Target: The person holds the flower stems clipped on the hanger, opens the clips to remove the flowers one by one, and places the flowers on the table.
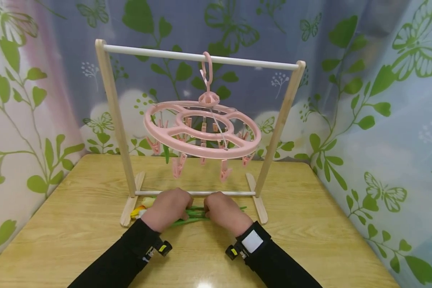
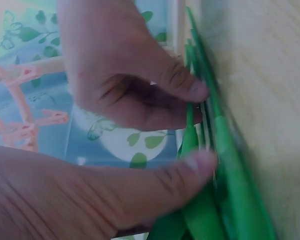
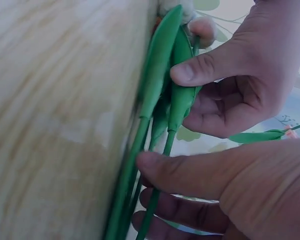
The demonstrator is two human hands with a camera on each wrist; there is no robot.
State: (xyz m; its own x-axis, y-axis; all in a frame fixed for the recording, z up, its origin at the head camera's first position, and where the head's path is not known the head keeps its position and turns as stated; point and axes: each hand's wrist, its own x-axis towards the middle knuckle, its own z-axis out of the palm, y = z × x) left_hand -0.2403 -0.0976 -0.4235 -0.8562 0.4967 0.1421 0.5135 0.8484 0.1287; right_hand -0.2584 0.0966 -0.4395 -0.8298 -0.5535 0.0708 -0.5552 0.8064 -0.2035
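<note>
Several artificial tulips lie on the table with pale and yellow heads at the left and green stems running right. My left hand pinches a tulip at its green leaf, near the flower heads. Beside it, my right hand holds the same tulip's thin stem between thumb and fingers. Other stems lie close along the tabletop, under and beside the hands. In the left wrist view, the right hand appears above the left hand; the curled fingers are partly hidden.
A pink round clip hanger hangs by its hook from the white rod of a wooden rack, above and behind the hands. Pink clips dangle from it, and a green leaf hangs at its left. Patterned curtains surround the table.
</note>
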